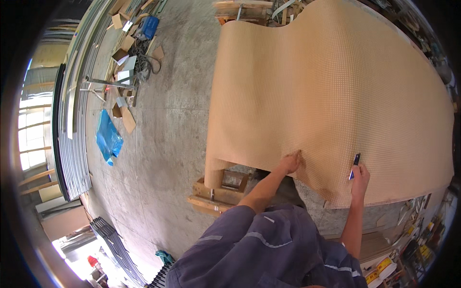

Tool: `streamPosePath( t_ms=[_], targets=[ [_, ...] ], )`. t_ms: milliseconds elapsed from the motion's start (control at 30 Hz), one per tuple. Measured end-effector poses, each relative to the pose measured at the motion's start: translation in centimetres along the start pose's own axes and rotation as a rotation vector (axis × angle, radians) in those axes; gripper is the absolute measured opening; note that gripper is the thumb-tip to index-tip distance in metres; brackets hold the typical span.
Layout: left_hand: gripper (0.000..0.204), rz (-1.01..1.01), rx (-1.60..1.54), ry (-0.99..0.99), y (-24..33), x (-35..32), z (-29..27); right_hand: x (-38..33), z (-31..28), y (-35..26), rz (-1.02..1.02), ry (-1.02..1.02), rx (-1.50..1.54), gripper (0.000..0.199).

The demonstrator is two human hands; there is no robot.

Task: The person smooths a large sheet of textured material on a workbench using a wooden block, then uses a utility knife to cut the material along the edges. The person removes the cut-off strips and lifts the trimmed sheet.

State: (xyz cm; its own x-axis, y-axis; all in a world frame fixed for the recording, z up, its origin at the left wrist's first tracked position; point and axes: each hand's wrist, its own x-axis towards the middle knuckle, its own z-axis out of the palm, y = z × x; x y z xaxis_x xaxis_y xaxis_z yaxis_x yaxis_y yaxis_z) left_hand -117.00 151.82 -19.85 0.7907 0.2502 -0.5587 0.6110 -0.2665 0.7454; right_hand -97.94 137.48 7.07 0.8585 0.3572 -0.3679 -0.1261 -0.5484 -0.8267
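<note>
So the right grip (361, 176) is closing firmly around a slim black-and-blue utility knife (356, 162), which is pointing away from the body and sitting right over a huge tan, flexible sheet with a fine grid texture (273, 91). The left grip (289, 164) is reaching onto that same sheet, near its closer edge, with one finger stretching forward and seemingly touching the surface; I can't tell whether the other fingers are pressing together or pinching anything. The sheet is spreading out ahead of both grips and well past the right one, bulging into a tall rounded fold that's running away from the person just beyond the knife. Off to the left of the left grip, the near corner is curling down over a rough, light-brown wooden stand (211, 201). Further left, well apart from either grip, a crumpled, shiny blue plastic sheet (109, 137) is lying on the grey concrete floor (163, 139), and beyond it some dark coiled cable (142, 65) is sitting among bits of cardboard near a blue box-shaped case (149, 27). The person is wearing a dark purplish-blue shirt with pale stripes (283, 230), just behind the left grip.
</note>
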Motion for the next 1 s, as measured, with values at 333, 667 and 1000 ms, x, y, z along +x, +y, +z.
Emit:
streamPosePath(
  t_ms=[333,667,1000],
  targets=[
    [0.051,0.1,0.048,-0.331,2.2,7.9,-1.3,0.6,-0.3,0.6,0.131,0.053,0.231,0.011],
    [0.042,-0.196,0.049,0.197,14.1,21.5,-27.6,0.8,-1.2,1.5,0.137,0.048,0.15,0.013],
    [0.055,0.583,0.195,0.735,34.6,33.6,-44.9,0.4,-0.4,2.3,0.185,0.251,0.258,0.016]
  ],
)
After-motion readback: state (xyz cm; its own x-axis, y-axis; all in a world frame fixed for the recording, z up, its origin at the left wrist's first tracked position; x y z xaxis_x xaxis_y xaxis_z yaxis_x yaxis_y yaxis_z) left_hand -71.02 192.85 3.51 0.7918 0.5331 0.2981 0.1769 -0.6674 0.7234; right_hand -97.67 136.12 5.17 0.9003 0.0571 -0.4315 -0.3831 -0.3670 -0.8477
